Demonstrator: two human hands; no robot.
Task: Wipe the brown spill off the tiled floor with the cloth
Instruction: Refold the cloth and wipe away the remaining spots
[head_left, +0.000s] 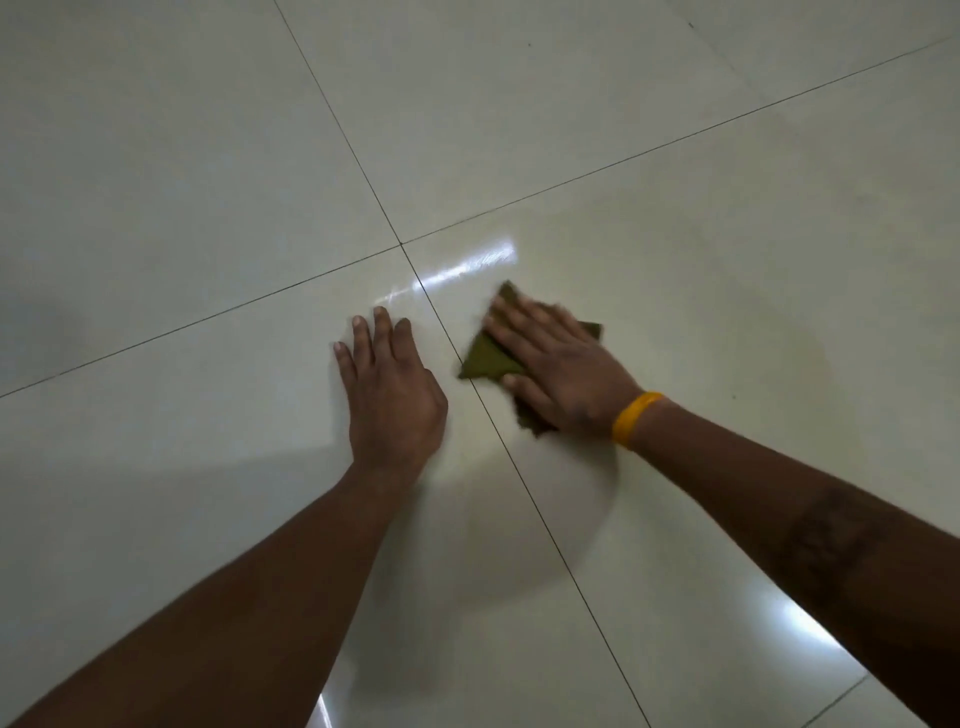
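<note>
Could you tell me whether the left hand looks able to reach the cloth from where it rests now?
Probably yes. The left hand lies flat on the floor beside the cloth, with only bare tile between them; the right hand covers most of the cloth.

Pale glossy tiled floor (208, 156); olive cloth (485, 358) flat just right of the grout crossing (401, 244), left hand (395, 395) beside it.

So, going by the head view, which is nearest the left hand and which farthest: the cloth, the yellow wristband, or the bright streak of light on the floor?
1. Cloth: just right of the left hand, under the right hand.
2. Bright streak: ahead and to the right, on the tiles.
3. Yellow wristband: farthest, on the right wrist.
</note>
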